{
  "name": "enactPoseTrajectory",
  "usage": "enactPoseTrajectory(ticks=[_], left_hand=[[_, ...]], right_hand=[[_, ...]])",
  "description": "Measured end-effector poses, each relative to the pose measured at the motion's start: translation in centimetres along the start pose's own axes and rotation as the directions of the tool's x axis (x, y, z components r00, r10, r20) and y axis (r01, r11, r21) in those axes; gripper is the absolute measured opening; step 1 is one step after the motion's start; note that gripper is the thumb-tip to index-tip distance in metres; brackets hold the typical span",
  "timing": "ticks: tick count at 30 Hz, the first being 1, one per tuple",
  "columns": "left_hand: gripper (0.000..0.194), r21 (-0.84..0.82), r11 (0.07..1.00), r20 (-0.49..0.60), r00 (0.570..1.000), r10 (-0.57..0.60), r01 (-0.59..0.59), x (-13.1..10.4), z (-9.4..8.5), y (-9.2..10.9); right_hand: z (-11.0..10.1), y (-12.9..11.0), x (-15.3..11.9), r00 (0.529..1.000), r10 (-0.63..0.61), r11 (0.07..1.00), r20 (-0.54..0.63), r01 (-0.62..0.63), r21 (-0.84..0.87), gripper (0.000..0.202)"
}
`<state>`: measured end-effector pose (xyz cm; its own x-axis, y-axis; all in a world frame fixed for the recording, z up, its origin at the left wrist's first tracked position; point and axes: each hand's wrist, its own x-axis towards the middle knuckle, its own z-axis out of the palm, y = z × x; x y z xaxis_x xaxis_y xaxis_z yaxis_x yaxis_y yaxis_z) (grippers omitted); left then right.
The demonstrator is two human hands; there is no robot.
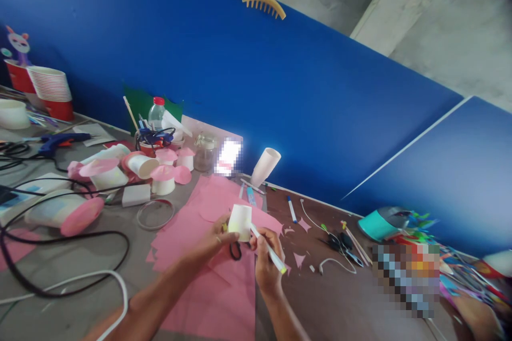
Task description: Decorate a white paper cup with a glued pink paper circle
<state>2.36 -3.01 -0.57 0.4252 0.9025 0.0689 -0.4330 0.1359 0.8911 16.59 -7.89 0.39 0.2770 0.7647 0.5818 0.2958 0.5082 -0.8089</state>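
The left hand [219, 235] has its grip closed on a small white cup [240, 221], thumb near the lower edge, with yellowish marks on the cup's side. The grip of the right hand [269, 264] is closed around a white marker [275, 257] with a yellow-green end; its other end reaches the cup's right edge, though I cannot tell whether it touches. The cup is held above pink paper [208, 303] spread over the counter [332, 311], and a dark loop [235, 251] shows just below it. Beyond stands a tilted white cylinder [264, 168]. To the right lie a blue marker [292, 209] and pink scraps [299, 260]; to the left, pink-topped cups [163, 186] cluster near a glass jar [205, 155]. A blue panel [312, 90] rises behind.
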Motion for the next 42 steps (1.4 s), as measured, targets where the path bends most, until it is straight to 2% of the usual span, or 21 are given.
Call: enactPoseTrajectory(ticks=[11,17,23,37,42], left_hand=[[0.043,-0.008,1.000,-0.042,0.999,0.001,-0.002,-0.2,0.1,0.1],[0.039,-0.010,1.000,0.002,1.000,0.015,-0.015,-0.3,0.2,0.5],[0.040,-0.013,1.000,-0.004,1.000,0.017,-0.018,-0.1,-0.2,-0.1],[0.042,-0.008,1.000,-0.016,1.000,0.015,-0.015,0.2,-0.7,-0.9],[0.029,-0.002,1.000,-0.023,1.000,0.013,-0.013,0.4,-0.9,-1.3]], right_hand=[[-0.2,0.1,0.0,1.000,0.009,1.000,0.006,-0.009,0.008,0.021],[-0.2,0.1,-0.1,1.000,0.027,0.999,-0.002,-0.027,0.032,0.021],[-0.5,-0.2,-0.4,0.998,0.006,0.999,0.070,-0.009,0.041,0.021],[-0.5,0.1,-0.7,0.997,-0.017,0.998,0.077,0.013,0.054,0.017],[-0.4,-0.3,-0.5,0.993,-0.054,0.998,0.104,0.050,0.043,0.015]])
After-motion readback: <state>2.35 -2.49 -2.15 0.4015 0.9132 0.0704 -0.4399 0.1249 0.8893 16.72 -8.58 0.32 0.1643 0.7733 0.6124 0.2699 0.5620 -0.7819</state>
